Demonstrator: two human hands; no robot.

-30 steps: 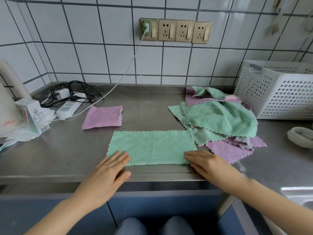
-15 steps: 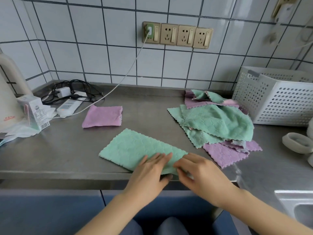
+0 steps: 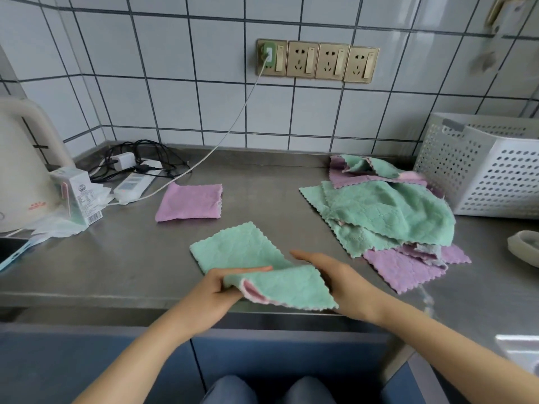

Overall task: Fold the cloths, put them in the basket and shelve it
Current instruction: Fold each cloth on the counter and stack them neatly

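Note:
A green cloth (image 3: 242, 252) lies at the front of the steel counter (image 3: 116, 258), its near end lifted and turned over so the pink underside shows. My left hand (image 3: 215, 290) pinches that lifted end. My right hand (image 3: 338, 275) lies with straight fingers against the cloth's right edge; its thumb is hidden. One folded purple cloth (image 3: 189, 202) rests behind. A loose pile of green and purple cloths (image 3: 388, 214) lies to the right, beside a white perforated basket (image 3: 495, 176) at the back right.
A cream kettle (image 3: 20, 170), a small carton (image 3: 77, 193) and a power strip with cables (image 3: 131, 188) crowd the back left. A charger cable runs to the wall sockets (image 3: 318, 61). A pale dish (image 3: 525, 246) and a sink edge (image 3: 519, 348) are at the right.
The green cloth lay flat as a long strip with both hands pressed on its near edge. My hands came together at its right end, and that end is now lifted and folded leftward.

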